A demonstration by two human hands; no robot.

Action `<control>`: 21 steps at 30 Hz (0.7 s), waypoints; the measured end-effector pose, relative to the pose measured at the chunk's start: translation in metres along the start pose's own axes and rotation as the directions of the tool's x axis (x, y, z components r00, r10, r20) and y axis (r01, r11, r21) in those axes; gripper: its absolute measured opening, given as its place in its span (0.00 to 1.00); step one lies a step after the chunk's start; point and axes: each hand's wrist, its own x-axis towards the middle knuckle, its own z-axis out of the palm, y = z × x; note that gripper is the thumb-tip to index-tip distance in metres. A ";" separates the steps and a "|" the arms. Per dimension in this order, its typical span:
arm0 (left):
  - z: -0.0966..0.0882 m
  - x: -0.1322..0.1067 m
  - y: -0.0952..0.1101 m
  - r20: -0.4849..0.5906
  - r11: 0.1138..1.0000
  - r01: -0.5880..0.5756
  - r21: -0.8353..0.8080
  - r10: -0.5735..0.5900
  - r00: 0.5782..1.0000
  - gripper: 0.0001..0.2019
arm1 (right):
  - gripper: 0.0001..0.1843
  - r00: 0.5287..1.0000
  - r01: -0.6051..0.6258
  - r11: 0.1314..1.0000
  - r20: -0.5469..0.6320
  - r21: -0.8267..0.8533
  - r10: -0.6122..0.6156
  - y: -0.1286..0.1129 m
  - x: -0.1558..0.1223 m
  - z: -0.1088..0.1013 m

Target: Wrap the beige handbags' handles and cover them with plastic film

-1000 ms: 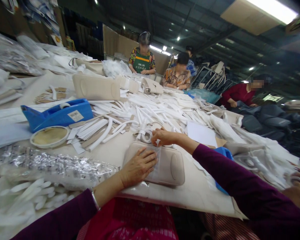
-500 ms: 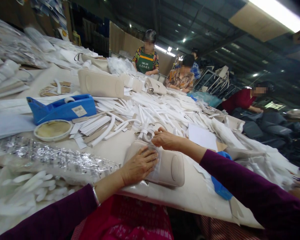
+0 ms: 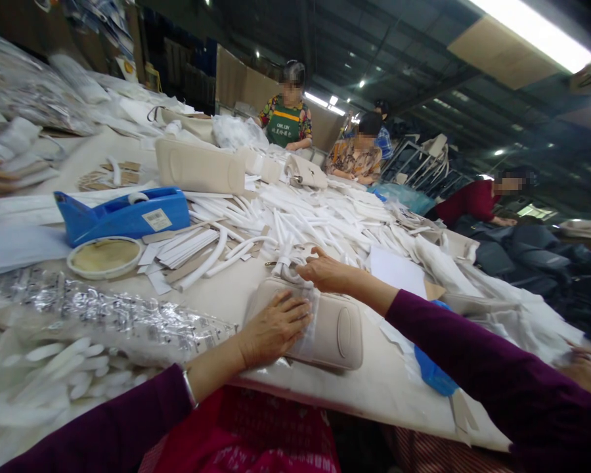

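One beige bag [image 3: 339, 332], and there it was, lying on the worktop [image 3: 226, 289] right at its near edge! Two hands of our own were on the job: the left hand [image 3: 276, 325] lay flat on the bag, fingers extended and gripping nothing, beside one strip of clear film [image 3: 314, 322]. The right hand [image 3: 325, 270] had its fingers curled at the bag's far edge, by one wrapped coil of strap [image 3: 286, 263]; whether they pinched anything, we couldn't tell. Two more pale bags beyond the bag: one plain bag [image 3: 201, 164], one clasped bag [image 3: 308, 172]! Left of the bag we had one blue tape dispenser [image 3: 128, 213] and one round dish [image 3: 103, 257], with white strips, too many to count, beyond the bag. Four co-workers faced us past the bag.

Now the writing! One white label [image 3: 156, 219] sat on the dispenser, its print too small for us. Beyond the bag, one green apron [image 3: 282, 126] showed blurred lettering, seemingly "OMLUN", over characters we couldn't make out.
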 end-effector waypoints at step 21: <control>0.000 0.004 0.002 0.036 0.999 0.001 0.042 -0.003 0.999 0.16 | 0.12 0.753 -0.400 0.868 -0.435 0.293 0.494 -0.077 -0.053 0.056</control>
